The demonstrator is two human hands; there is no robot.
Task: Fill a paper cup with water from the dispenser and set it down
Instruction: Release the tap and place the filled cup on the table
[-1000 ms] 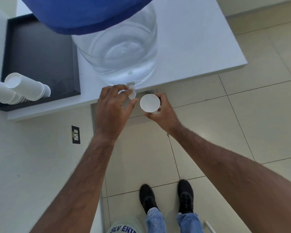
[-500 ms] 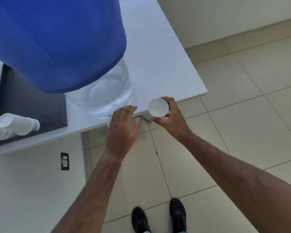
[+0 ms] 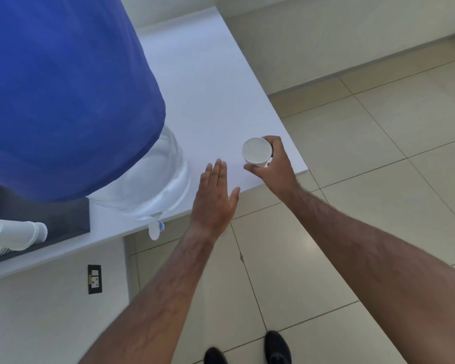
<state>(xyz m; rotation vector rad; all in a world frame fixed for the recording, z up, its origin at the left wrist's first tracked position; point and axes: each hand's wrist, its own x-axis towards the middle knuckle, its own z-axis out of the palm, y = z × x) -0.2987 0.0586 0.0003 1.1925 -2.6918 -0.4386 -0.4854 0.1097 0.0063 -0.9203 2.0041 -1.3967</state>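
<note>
Change: right hand [image 3: 276, 166] moved paper cup [image 3: 256, 152] from tap [image 3: 155, 229] to over bench [image 3: 208, 101] corner (grip clamped).
Left hand [image 3: 216, 198]: off tap, fingers apart.
Nearby: cup stack [image 3: 13, 236].

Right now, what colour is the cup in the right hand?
White, seen in the head view: paper cup.
</note>
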